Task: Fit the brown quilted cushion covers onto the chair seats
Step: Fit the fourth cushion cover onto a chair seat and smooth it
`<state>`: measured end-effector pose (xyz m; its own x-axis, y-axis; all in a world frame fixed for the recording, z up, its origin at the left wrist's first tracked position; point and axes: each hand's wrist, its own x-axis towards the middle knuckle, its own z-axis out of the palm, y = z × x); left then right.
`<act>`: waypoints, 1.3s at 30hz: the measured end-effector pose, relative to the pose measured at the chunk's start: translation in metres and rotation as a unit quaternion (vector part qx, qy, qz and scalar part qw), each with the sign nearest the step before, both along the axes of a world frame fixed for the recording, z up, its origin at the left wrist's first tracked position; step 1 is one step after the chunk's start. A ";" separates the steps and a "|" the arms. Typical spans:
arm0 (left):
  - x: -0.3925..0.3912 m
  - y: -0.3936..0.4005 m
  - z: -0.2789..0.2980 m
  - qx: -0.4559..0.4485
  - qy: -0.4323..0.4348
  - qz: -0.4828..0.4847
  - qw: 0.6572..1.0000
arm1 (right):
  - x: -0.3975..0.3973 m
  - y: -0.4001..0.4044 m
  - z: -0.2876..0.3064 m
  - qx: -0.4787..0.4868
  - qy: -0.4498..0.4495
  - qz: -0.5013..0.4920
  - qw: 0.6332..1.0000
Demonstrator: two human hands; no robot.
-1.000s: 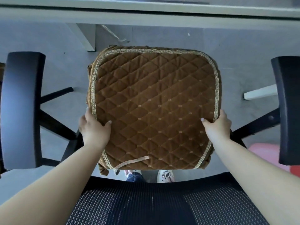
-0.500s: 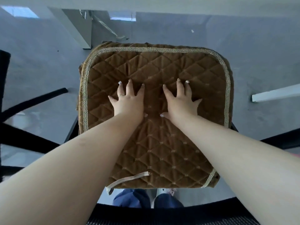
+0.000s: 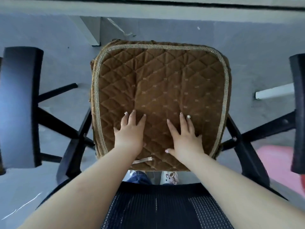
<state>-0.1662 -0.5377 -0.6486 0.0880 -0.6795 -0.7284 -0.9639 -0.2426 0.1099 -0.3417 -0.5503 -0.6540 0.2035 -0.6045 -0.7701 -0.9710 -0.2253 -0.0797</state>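
A brown quilted cushion cover (image 3: 165, 80) with a beige braided edge lies over the seat of a black office chair, seen from above and behind the backrest. My left hand (image 3: 130, 131) lies flat on the cover's near left part with its fingers spread. My right hand (image 3: 184, 134) lies flat on the near right part, fingers straight and apart. A beige strap (image 3: 142, 160) sticks out at the cover's near edge, between my forearms. The seat itself is hidden under the cover.
The chair's black mesh backrest (image 3: 156, 207) is right below me. Black armrests stand at the left (image 3: 19, 104) and right (image 3: 298, 113). A grey desk edge (image 3: 148, 9) runs along the top, with its leg (image 3: 92, 30) behind the chair. Grey floor lies around.
My hands went from gripping the cover's side edges to pressing flat on its middle, then slid back toward its near part. The view has pulled back, so armrests and backrest show again.
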 end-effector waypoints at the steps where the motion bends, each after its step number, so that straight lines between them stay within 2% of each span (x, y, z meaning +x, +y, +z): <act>1: -0.003 0.008 0.000 0.005 -0.002 0.002 1.000 | 0.000 0.005 0.000 0.000 -0.001 -0.009 1.000; 9: -0.009 0.015 -0.021 -0.025 -0.028 -0.004 0.999 | 0.010 0.005 -0.019 -0.016 0.018 -0.011 1.000; 16: -0.007 0.017 -0.015 -0.023 -0.014 -0.005 1.000 | 0.007 0.004 -0.013 -0.005 0.017 -0.019 1.000; 18: -0.004 0.016 -0.007 -0.019 -0.002 -0.002 1.000 | 0.007 0.000 -0.004 -0.010 0.001 -0.031 0.999; 20: -0.001 0.014 0.010 -0.033 0.024 0.057 0.998 | 0.008 -0.006 0.012 -0.047 -0.050 -0.069 0.995; 22: 0.001 0.011 0.026 -0.060 0.081 0.205 0.974 | 0.010 -0.016 0.030 -0.075 -0.116 -0.141 0.980; 24: 0.003 0.014 0.050 -0.096 0.142 0.340 0.925 | 0.019 -0.022 0.057 -0.081 -0.161 -0.183 0.967; 27: 0.015 0.023 0.092 -0.142 0.184 0.430 0.872 | 0.040 -0.028 0.103 -0.109 -0.197 -0.192 0.955; 33: 0.056 0.067 0.187 -0.202 0.239 0.548 0.776 | 0.097 -0.006 0.209 -0.127 -0.282 -0.121 0.943; 39: 0.109 0.110 0.276 -0.260 0.252 0.557 0.747 | 0.165 0.024 0.288 -0.110 -0.337 -0.028 0.935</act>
<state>-0.0567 -0.4273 -0.3731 0.6140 -0.5919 -0.5222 0.0007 -0.6612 0.7502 -0.1771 -0.5262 -0.3663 0.5603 -0.7578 -0.3345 -0.7278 -0.2577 -0.6355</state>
